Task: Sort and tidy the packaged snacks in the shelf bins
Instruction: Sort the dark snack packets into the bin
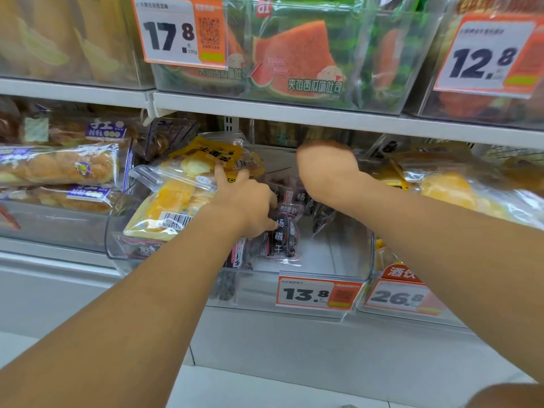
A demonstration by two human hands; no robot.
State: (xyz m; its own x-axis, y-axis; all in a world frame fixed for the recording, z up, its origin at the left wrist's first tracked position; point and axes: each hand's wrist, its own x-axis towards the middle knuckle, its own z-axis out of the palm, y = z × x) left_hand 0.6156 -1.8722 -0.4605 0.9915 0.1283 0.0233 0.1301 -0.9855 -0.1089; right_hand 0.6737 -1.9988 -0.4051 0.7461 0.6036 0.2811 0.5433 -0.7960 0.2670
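Bin: I see a clear bin on the lower shelf, with both arms reaching into it. A 13.8 tag hangs on its front lip.
Left hand: my view shows the left hand inside the bin's left half. Forefinger and one more finger stretch straight up, tips touching the yellow pack. The thumb and lower fingers curl down onto the dark pack; whether they actually pinch it I cannot tell.
Right hand: the right hand is deep at the back of the bin, bent at the wrist, knuckles toward me. Its fingers are hidden behind the hand, so I cannot tell their spread or whether they hold anything.
Yellow pack: lies tilted on top of the left pile, label upside down to me.
Mango pack: a clear mango pack with a barcode, leaning against the bin's left wall, below the yellow one.
Dark packs: the dark pack sits upright mid-bin, just right of the left hand; more dark packs lie behind it, between the two hands.
Neighbours: bread bags in the bin to the left; orange bags to the right, above a 26.8 tag.
Upper shelf: watermelon toast packs, between a 17.8 tag and a 12.8 tag.
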